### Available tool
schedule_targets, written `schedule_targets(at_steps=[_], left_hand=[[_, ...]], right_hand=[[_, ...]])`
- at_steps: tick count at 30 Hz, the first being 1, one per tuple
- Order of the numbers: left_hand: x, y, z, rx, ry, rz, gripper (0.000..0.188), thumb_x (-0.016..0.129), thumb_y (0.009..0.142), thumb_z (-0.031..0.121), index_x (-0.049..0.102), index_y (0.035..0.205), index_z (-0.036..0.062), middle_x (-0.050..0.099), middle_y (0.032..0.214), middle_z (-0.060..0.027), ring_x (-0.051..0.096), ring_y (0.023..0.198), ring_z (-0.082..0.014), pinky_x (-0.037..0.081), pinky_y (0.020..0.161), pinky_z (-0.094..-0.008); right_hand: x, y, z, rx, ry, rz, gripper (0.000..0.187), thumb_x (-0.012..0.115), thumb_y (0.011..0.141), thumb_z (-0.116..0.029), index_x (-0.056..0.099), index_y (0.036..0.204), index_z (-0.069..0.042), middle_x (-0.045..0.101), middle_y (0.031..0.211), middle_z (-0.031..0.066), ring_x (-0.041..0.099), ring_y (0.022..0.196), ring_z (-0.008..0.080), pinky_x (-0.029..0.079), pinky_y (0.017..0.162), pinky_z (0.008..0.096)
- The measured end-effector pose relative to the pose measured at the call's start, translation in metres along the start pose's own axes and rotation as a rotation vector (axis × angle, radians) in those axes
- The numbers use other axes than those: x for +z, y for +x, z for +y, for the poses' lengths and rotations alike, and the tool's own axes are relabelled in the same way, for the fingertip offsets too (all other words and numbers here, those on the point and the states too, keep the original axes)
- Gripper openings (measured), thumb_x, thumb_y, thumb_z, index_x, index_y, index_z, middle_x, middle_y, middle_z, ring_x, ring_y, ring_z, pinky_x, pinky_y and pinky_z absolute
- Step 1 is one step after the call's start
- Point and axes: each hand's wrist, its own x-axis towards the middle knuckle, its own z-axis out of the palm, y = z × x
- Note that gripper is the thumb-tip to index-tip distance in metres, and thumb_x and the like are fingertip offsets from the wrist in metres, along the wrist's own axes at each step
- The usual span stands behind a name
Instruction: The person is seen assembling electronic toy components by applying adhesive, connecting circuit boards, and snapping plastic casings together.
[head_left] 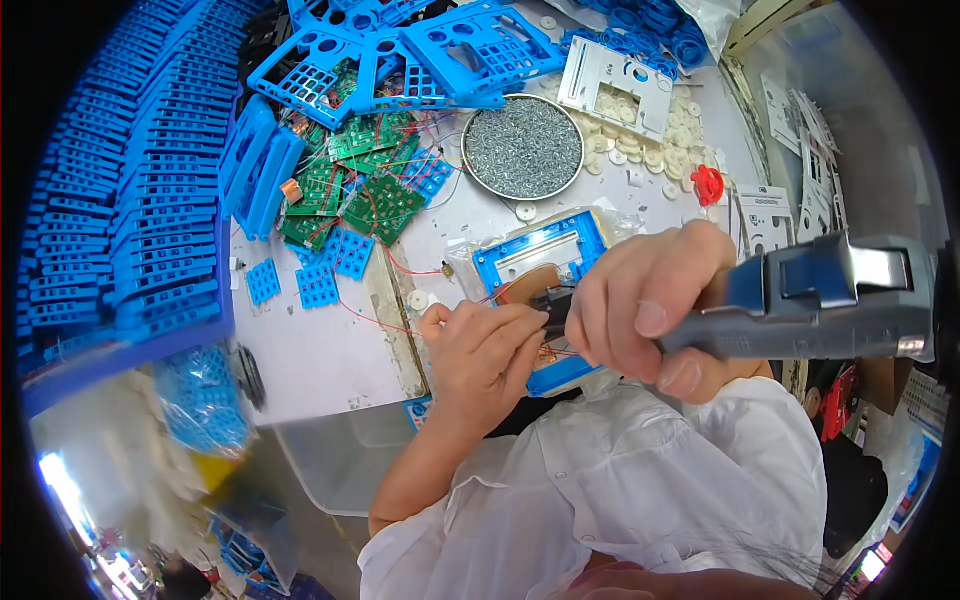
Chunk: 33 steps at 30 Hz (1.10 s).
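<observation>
A blue plastic casing (490,268) with a pale inner panel lies on the table in front of me, partly covered by both hands. My right hand (650,305) is wrapped round a grey power screwdriver (820,305), whose thick end points right. Its black front part (553,303) reaches over the casing; the very tip is hidden. Close beside that front part, my left hand (485,345) has its fingers bent together over the casing. What they hold, if anything, is hidden. A brown round piece (530,285) and thin red wires show by the fingers.
A round tray of small screws (525,148) stands beyond the casing. Wired green circuit boards (383,208), blue keypads (318,285) and stacked blue casings (480,50) lie left and behind. White discs (650,155) and a red part (708,185) are right. A blue bin (228,290) borders the left.
</observation>
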Motion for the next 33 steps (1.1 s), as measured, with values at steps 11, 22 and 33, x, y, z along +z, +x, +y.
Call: schedule_targets(at_steps=[11, 22, 33], left_hand=[[0.002, -0.007, -0.004, 0.032, 0.077, 0.035, 0.035, 0.087, 0.074, 0.018, 0.071, 0.105, 0.0164, 0.070, 0.101, 0.0037, 0.059, 0.081, -0.0168, 0.030, 0.082, -0.0416], [0.006, -0.034, -0.016, -0.035, 0.321, -0.067, 0.055, 0.085, 0.074, 0.038, 0.065, 0.120, 0.0160, 0.065, 0.107, 0.0034, 0.056, 0.094, -0.0197, 0.028, 0.087, -0.0480], [0.007, -0.033, -0.018, -0.030, 0.282, -0.067, 0.053, 0.083, 0.075, 0.037, 0.066, 0.119, 0.0144, 0.064, 0.106, 0.0026, 0.057, 0.091, -0.0188, 0.029, 0.088, -0.0479]], right_hand=[[0.000, -0.004, 0.004, 0.048, -0.114, -0.080, 0.031, 0.077, 0.092, -0.015, 0.057, 0.114, -0.010, 0.062, 0.067, 0.0042, 0.060, 0.059, 0.0192, 0.053, 0.061, 0.0365], [-0.023, -0.018, 0.044, -0.001, -0.418, -0.069, 0.035, 0.072, 0.092, -0.011, 0.055, 0.122, -0.009, 0.059, 0.073, 0.0054, 0.056, 0.063, 0.0168, 0.049, 0.059, 0.0358], [-0.018, -0.013, 0.049, -0.010, -0.454, -0.106, 0.026, 0.071, 0.091, -0.009, 0.054, 0.110, -0.004, 0.059, 0.067, 0.0057, 0.057, 0.056, 0.0176, 0.051, 0.054, 0.0345]])
